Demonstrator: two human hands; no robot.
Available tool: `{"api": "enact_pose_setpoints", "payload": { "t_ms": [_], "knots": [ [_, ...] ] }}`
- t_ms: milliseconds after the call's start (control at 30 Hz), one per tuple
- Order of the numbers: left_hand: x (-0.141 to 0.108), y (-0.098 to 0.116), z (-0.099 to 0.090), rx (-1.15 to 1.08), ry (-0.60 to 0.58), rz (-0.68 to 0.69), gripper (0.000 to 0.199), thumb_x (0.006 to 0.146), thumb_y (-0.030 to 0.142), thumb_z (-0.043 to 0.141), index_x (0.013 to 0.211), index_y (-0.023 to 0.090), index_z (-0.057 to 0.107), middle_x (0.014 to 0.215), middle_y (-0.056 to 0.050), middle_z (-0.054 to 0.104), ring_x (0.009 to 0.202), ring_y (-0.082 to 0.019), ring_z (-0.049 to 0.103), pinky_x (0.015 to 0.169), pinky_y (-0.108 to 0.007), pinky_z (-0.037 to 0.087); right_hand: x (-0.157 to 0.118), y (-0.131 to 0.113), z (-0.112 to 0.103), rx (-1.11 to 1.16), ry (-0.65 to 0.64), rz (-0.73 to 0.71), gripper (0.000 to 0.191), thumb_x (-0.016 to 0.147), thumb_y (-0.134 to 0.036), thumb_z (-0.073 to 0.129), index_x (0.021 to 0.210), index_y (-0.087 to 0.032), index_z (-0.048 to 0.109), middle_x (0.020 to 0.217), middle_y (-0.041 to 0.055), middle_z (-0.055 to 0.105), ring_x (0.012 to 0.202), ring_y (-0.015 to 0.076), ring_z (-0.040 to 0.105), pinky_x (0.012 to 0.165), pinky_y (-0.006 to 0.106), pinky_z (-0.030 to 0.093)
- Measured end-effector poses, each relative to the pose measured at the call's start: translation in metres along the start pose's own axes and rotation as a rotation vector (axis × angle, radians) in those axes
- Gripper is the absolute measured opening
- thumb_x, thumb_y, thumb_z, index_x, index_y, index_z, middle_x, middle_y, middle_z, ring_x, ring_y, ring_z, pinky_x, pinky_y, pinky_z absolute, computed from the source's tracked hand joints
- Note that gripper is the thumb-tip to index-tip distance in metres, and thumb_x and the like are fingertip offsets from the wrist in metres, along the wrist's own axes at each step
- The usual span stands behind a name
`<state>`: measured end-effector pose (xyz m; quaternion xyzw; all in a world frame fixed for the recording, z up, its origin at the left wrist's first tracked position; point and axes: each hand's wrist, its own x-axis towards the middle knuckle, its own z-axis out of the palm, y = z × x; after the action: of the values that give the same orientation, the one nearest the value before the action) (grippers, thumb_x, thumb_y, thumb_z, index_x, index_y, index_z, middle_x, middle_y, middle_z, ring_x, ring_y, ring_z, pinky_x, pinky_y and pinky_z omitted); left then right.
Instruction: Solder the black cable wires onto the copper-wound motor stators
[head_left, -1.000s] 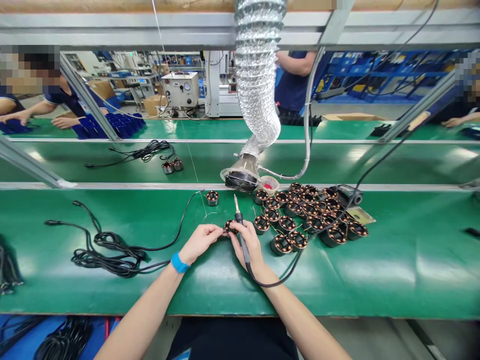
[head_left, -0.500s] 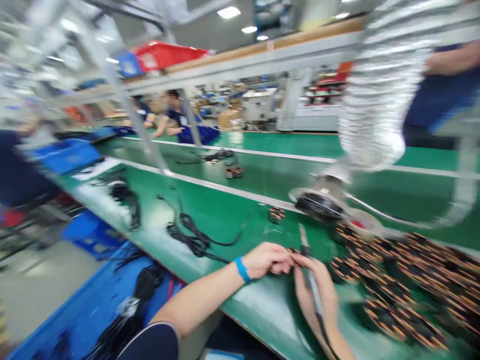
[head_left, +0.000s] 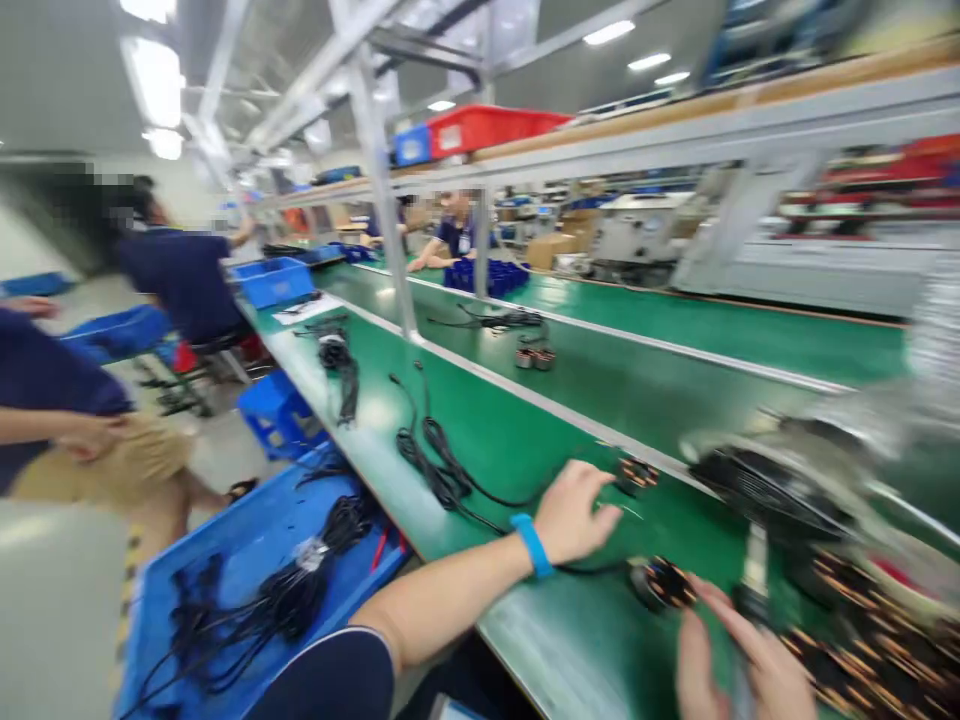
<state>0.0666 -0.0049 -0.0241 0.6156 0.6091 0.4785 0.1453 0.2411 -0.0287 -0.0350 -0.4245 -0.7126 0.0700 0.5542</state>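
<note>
My left hand, with a blue wristband, is over the green bench, fingers apart and nothing seen in them. Just beyond its fingertips lies a copper-wound coil. My right hand holds a soldering iron, its pale tip pointing away from me. The fingertips of that hand are beside a second coil, which has a black cable running to it; whether they touch it is unclear. Black cables lie coiled left of my left hand.
Many coils are piled at the right. A black round fume hood stands behind them. A blue bin of cables is at lower left. A person sits at far left; others work farther off. Metal posts rise from the bench.
The view has turned left, bringing a seated person in. My hands have parted; the left has opened and moved toward the far coil. A cabled coil now shows by my right fingertips.
</note>
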Motion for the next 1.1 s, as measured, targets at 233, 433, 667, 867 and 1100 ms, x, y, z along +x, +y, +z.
{"api": "enact_pose_setpoints", "payload": {
  "t_ms": [233,433,667,867,1100],
  "knots": [
    [-0.004,0.000,0.004,-0.048,-0.224,-0.016,0.026,0.094,0.022,0.047,0.088,0.015,0.071,0.087,-0.007,0.067,0.085,-0.018,0.061,0.083,-0.032,0.047,-0.011,-0.007,-0.028,-0.086,0.105,-0.066,0.031,0.089,-0.013,0.058,0.119,-0.020,0.059,0.109,0.0096,0.070,0.100,0.0220,0.068,0.087,0.039,0.056],
    [-0.012,0.028,-0.018,-0.101,0.087,0.035,0.024,0.094,0.029,0.049,0.083,0.017,0.067,0.105,-0.011,0.059,0.111,-0.022,0.055,0.092,-0.034,0.046,-0.010,-0.008,-0.039,-0.034,0.155,-0.068,0.038,0.086,-0.005,0.057,0.121,-0.021,0.058,0.109,0.0102,0.068,0.104,0.0219,0.067,0.089,0.040,0.057],
    [-0.027,0.067,-0.026,0.035,-0.335,0.136,0.026,0.098,0.033,0.043,0.103,0.020,0.064,0.078,-0.004,0.068,0.065,-0.015,0.060,0.066,-0.027,0.043,-0.010,-0.009,-0.044,-0.046,0.201,-0.059,0.042,0.086,-0.003,0.057,0.122,-0.022,0.056,0.109,0.0104,0.068,0.104,0.0221,0.066,0.088,0.041,0.058],
    [-0.008,0.084,-0.008,0.568,-0.600,0.368,0.036,0.101,0.038,0.034,0.100,0.020,0.065,0.084,-0.008,0.069,0.075,-0.021,0.066,0.064,-0.028,0.039,-0.012,-0.008,-0.047,-0.045,0.260,-0.070,0.046,0.083,0.000,0.059,0.123,-0.021,0.055,0.107,0.0108,0.069,0.105,0.0232,0.065,0.089,0.044,0.057],
    [0.005,0.080,0.006,0.765,-0.737,0.465,0.055,0.082,0.062,0.060,0.115,0.018,0.060,0.101,-0.012,0.063,0.078,-0.025,0.067,0.065,-0.030,0.045,-0.011,-0.010,-0.050,-0.044,0.281,-0.064,0.047,0.083,0.000,0.059,0.124,-0.022,0.055,0.105,0.0102,0.069,0.101,0.0228,0.066,0.084,0.042,0.059]
  ]
}}
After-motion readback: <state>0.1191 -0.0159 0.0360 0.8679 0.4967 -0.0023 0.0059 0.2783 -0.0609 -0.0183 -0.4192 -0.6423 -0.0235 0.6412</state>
